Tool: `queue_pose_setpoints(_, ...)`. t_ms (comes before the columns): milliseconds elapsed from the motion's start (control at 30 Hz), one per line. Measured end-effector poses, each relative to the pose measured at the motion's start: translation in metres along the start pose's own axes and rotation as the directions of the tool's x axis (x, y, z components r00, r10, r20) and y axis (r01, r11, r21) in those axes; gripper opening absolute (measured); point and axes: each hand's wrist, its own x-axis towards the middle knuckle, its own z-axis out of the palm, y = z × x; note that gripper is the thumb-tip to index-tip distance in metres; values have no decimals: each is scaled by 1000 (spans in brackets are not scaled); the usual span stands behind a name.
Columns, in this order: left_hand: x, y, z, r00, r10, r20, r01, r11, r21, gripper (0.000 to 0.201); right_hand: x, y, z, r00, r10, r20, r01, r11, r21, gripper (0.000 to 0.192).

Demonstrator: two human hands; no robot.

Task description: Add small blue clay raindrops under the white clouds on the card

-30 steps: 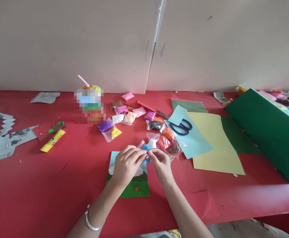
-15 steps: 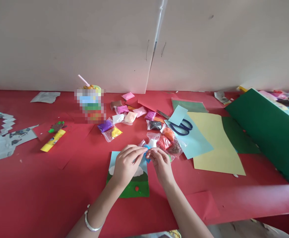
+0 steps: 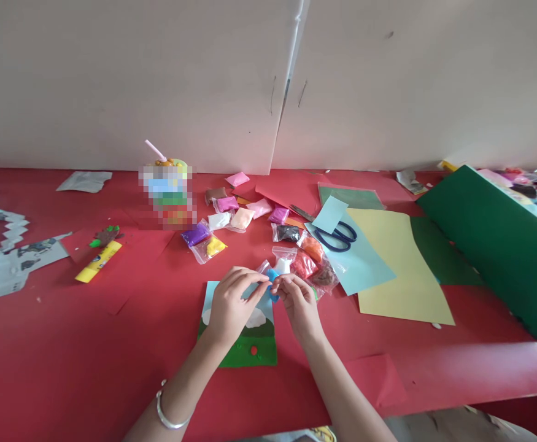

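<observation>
— Hands meet above the collage card (image 3: 245, 351): the left hand (image 3: 231, 307) and right hand (image 3: 298, 301) both pinch a small clear packet of blue clay (image 3: 272, 276) between closed fingertips.

— And around them?

— Crinkly clay packets (image 3: 250, 227), smooth paper sheets (image 3: 397, 270) and blue-handled scissors (image 3: 339, 236) lie on the matte red counter (image 3: 88, 344), against a plain pale wall (image 3: 158, 80).

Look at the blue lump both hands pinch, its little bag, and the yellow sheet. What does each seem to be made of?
Blue lump: probably soft modelling clay, matte, pinched between the left hand and right hand. Little bag: thin clear plastic, glossy and crinkled. Yellow sheet: flat matte craft paper, lying smooth with straight edges.
</observation>
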Motion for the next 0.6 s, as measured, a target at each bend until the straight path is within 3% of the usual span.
queue_pose_setpoints(367,2,1,-3,999,-40,0,40,998,-47,10,0,-2,1,1000,16,-7,-16,999,-37,24)
queue_pose_setpoints(600,0,1,-4,999,-53,11,54,997,-54,26,0,0,-1,1000,22,-12,-23,998,-62,24)
